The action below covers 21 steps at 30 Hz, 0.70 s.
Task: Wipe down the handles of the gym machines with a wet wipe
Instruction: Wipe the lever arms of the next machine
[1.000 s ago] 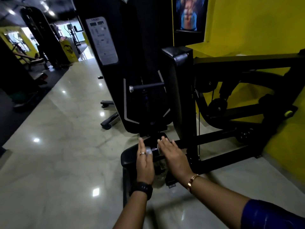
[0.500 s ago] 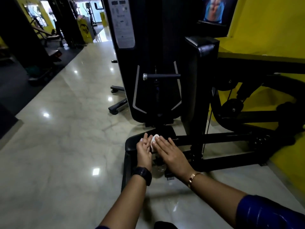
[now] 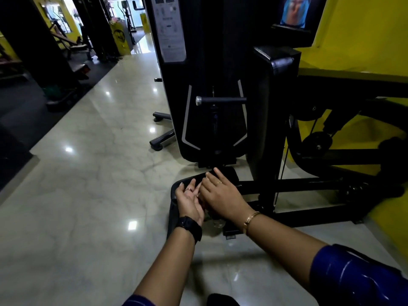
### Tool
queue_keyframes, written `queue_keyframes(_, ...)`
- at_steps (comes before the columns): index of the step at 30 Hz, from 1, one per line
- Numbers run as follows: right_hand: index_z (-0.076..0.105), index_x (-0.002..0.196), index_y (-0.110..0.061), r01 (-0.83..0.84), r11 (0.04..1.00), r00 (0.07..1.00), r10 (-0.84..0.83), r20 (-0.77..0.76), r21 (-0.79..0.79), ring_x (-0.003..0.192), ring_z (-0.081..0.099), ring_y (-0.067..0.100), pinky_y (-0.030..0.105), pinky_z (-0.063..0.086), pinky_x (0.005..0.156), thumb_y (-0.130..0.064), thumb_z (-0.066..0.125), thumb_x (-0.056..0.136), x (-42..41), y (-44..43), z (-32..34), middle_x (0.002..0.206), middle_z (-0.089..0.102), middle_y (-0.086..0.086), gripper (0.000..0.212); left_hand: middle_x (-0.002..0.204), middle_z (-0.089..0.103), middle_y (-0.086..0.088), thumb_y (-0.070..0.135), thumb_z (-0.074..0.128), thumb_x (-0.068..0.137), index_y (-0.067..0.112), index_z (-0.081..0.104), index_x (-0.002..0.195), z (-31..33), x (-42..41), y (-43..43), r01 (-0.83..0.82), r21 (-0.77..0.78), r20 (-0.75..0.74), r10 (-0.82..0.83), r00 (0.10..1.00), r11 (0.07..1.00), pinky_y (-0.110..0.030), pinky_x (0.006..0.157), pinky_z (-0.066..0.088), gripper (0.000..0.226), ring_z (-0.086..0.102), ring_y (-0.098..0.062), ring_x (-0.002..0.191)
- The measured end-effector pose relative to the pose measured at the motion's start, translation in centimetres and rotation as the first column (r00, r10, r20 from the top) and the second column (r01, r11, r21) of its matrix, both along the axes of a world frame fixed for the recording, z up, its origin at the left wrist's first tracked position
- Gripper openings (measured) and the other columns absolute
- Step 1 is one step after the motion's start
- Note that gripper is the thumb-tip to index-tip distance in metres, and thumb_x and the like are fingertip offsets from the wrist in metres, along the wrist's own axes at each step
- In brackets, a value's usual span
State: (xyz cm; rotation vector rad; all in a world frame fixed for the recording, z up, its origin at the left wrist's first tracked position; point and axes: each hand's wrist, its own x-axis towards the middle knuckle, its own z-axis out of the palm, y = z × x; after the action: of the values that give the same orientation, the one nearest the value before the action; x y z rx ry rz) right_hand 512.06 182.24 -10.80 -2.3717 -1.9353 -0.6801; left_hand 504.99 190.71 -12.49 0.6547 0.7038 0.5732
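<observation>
A black horizontal handle (image 3: 220,100) with a chrome end cap sticks out from the black gym machine (image 3: 212,62) ahead. Low in front of it is the machine's black padded seat (image 3: 230,173). Both hands hover over that seat, well below the handle. My left hand (image 3: 188,200) is turned palm inward, fingers straight, with a ring and a black watch. My right hand (image 3: 220,193) lies partly across it, fingers straight, with a gold bracelet on the wrist. No wipe shows between the hands; the space between the palms is hidden.
The machine's black frame bars (image 3: 309,184) run right along the floor toward a yellow wall (image 3: 364,29). A black upright pad (image 3: 273,107) stands right of the handle. Glossy marble floor (image 3: 88,173) spreads left. Other machines (image 3: 72,40) stand far back left.
The view has moved closer and lower toward the machine. The white wipe seen between my fingertips half a second ago is now covered as my right hand has slid over my left.
</observation>
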Motion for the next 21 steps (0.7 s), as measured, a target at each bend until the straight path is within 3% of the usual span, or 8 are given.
queue_keyframes(3,0.061,0.119,-0.007,0.134,0.977,0.985,-0.149,-0.083,-0.163,0.126,0.049,0.030,0.046,0.012,0.118,-0.025,0.043,0.097,-0.7,1.5,1.4,0.120,0.062,0.012,0.034,0.144,0.047,-0.018,0.049,0.018,0.100,0.006,0.039,0.146,0.2,-0.2,0.2,-0.004,-0.051,0.000,0.004,1.000,0.999,-0.037,0.106,0.036,0.066,0.047,-0.027,0.130)
queue_keyframes(6,0.064,0.119,-0.006,-0.048,0.974,0.999,0.052,0.011,-0.223,0.132,0.045,0.031,0.045,0.009,0.118,-0.020,0.053,0.092,-0.3,0.8,1.3,0.121,0.064,0.011,0.033,0.148,0.043,-0.016,0.054,0.018,0.097,0.009,0.037,0.147,0.2,-0.4,0.3,0.016,-0.114,-0.010,-0.017,1.000,0.993,-0.043,0.114,0.028,0.070,0.039,-0.029,0.138)
queue_keyframes(8,0.069,0.110,-0.008,-0.220,0.961,0.973,0.227,0.029,-0.167,0.126,0.053,0.029,0.043,0.017,0.116,-0.018,0.055,0.086,0.9,-0.4,0.5,0.116,0.067,0.010,0.030,0.149,0.042,-0.019,0.053,0.019,0.097,0.008,0.036,0.147,0.3,-0.6,0.4,0.004,-0.160,0.001,-0.004,1.000,0.987,-0.039,0.111,0.031,0.070,0.039,-0.029,0.137)
queue_keyframes(10,0.069,0.110,-0.008,-0.308,0.951,0.951,0.306,-0.053,-0.035,0.120,0.058,0.027,0.043,0.034,0.112,-0.019,0.043,0.088,2.2,-1.7,0.2,0.118,0.066,0.012,0.036,0.146,0.044,-0.020,0.053,0.019,0.097,0.007,0.038,0.144,0.4,-0.8,0.5,0.000,-0.185,0.027,0.005,1.000,0.983,-0.039,0.098,0.039,0.068,0.047,-0.031,0.126)
queue_keyframes(13,0.066,0.116,-0.008,-0.170,0.983,0.944,0.181,-0.276,0.065,0.114,0.061,0.024,0.038,0.044,0.104,-0.027,0.042,0.091,2.0,-2.1,1.1,0.124,0.063,0.011,0.039,0.141,0.049,-0.019,0.054,0.020,0.097,0.008,0.040,0.141,0.6,-0.7,0.3,0.025,-0.202,0.043,-0.016,0.999,0.979,-0.044,0.089,0.042,0.066,0.053,-0.033,0.116)
queue_keyframes(16,0.064,0.110,-0.011,0.018,1.000,0.911,-0.019,-0.412,-0.008,0.107,0.059,0.025,0.036,0.041,0.103,-0.029,0.044,0.096,0.5,0.2,2.0,0.114,0.063,0.007,0.030,0.146,0.043,-0.019,0.055,0.019,0.097,0.009,0.040,0.144,0.6,-0.4,0.2,0.040,-0.199,0.020,-0.037,0.999,0.979,-0.043,0.095,0.037,0.069,0.043,-0.034,0.132)
queue_keyframes(19,0.061,0.119,-0.006,0.000,0.992,0.967,-0.032,-0.252,-0.128,0.114,0.054,0.028,0.041,0.025,0.116,-0.024,0.047,0.096,-0.1,1.6,1.8,0.117,0.061,0.011,0.032,0.137,0.051,-0.018,0.055,0.017,0.097,0.008,0.041,0.145,0.8,-0.3,0.2,0.050,-0.186,0.026,-0.046,0.999,0.981,-0.039,0.087,0.041,0.071,0.052,-0.031,0.120)
queue_keyframes(21,0.063,0.117,-0.003,-0.095,0.992,0.984,0.080,-0.158,-0.086,0.118,0.054,0.032,0.044,0.024,0.115,-0.013,0.059,0.088,0.1,0.7,1.1,0.117,0.062,0.013,0.031,0.141,0.049,-0.017,0.055,0.017,0.097,0.008,0.040,0.145,0.8,-0.4,0.1,0.061,-0.181,0.036,-0.055,0.998,0.982,-0.039,0.093,0.040,0.071,0.050,-0.030,0.123)
